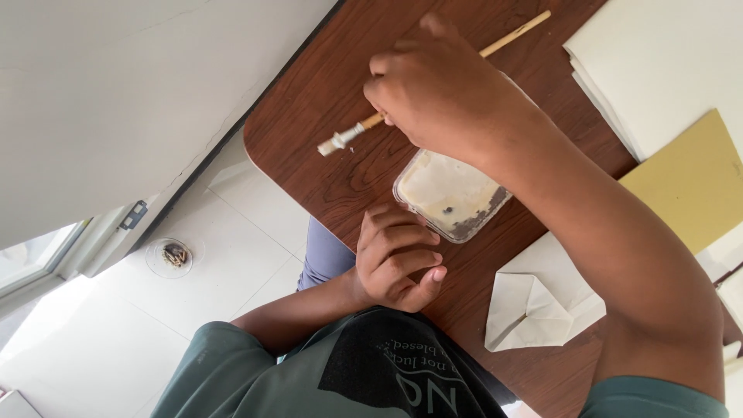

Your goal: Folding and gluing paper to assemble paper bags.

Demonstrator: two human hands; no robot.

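Note:
My right hand (437,85) is raised over the brown wooden table (325,101) and grips a wooden-handled brush (352,135). The brush's white tip points left, and its handle sticks out past my knuckles to the upper right. Just below that hand sits a clear plastic tub (453,197) holding whitish paste with dark specks. My left hand (398,259) rests on the table's near edge beside the tub, with its fingers curled in and nothing in them.
A folded white paper shape (534,310) lies on the table by my right forearm. A stack of white sheets (665,62) and a yellow sheet (693,190) lie at the right. Left of the table are white floor tiles with a round drain (176,253) and a white wall.

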